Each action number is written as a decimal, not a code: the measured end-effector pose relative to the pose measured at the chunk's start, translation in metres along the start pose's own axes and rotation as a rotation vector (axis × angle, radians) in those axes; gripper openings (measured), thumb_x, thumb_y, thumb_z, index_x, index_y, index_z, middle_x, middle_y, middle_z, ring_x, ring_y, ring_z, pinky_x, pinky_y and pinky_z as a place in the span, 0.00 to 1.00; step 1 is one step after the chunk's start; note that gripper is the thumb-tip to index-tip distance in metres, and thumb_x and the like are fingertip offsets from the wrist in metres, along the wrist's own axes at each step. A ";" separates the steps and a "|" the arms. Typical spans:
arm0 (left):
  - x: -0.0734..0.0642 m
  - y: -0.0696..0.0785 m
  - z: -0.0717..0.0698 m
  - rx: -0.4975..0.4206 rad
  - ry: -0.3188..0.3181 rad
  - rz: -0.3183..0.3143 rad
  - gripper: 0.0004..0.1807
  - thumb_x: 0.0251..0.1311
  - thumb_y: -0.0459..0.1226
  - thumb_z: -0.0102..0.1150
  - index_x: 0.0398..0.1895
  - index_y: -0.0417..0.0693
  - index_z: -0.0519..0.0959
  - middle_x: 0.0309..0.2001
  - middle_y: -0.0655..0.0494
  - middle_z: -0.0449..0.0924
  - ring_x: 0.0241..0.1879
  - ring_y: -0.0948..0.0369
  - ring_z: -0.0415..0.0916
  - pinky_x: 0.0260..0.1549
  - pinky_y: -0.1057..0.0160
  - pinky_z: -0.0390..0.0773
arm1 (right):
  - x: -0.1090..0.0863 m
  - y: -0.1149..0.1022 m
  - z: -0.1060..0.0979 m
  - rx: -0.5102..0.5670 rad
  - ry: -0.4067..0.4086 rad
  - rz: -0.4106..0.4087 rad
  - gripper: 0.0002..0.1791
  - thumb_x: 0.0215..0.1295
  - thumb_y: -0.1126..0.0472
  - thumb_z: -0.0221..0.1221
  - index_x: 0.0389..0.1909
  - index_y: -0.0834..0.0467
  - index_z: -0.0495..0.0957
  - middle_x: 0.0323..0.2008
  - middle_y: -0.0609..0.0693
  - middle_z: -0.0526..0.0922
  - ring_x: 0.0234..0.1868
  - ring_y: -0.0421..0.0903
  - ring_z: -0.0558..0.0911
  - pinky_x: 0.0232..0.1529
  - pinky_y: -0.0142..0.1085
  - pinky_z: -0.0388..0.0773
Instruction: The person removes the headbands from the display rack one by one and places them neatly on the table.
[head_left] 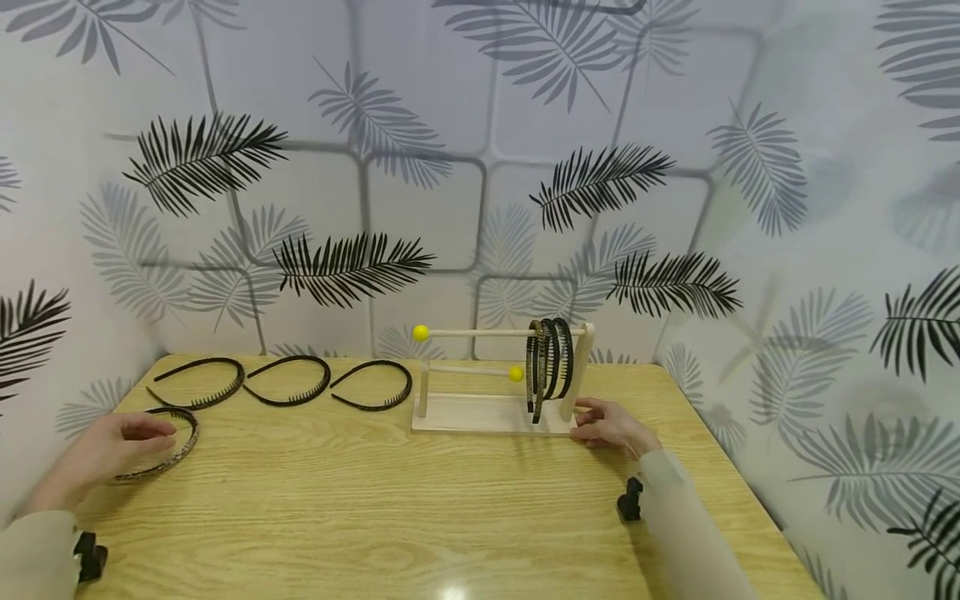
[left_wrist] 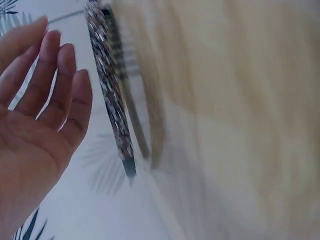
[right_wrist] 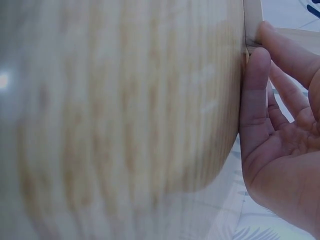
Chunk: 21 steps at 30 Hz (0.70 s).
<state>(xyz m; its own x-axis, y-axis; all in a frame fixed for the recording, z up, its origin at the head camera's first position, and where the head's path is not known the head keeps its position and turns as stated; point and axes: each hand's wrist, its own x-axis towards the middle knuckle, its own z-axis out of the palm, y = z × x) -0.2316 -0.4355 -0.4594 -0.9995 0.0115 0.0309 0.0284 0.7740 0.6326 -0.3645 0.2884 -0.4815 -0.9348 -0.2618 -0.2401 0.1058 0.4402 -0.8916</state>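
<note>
Hovering by the worktop's [head_left: 337,517] left edge, the left hand [head_left: 112,454] spreads loosely beside a speckled headband [left_wrist: 112,90]; the right hand [head_left: 611,427], fingers fairly straight, touches the wooden stand [head_left: 480,414] near the far edge — probably steadying it. Hung headbands [head_left: 567,362] crowd its right upright [head_left: 581,367], likely sparing bar [head_left: 472,332] room — three black headbands [head_left: 327,377] lie far left.
</note>
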 end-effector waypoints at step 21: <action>0.025 0.045 0.031 -0.222 0.014 0.090 0.27 0.68 0.48 0.57 0.57 0.33 0.77 0.43 0.52 0.85 0.37 0.69 0.79 0.36 0.62 0.82 | 0.000 0.001 0.000 0.006 0.008 0.003 0.40 0.62 0.68 0.65 0.73 0.62 0.59 0.44 0.53 0.76 0.35 0.40 0.78 0.34 0.30 0.81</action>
<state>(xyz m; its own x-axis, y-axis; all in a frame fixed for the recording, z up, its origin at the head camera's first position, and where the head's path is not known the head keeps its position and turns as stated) -0.2554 -0.3812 -0.4540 -0.9925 0.0644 0.1043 0.1219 0.6117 0.7816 -0.3647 0.2884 -0.4826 -0.9371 -0.2535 -0.2400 0.1109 0.4357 -0.8933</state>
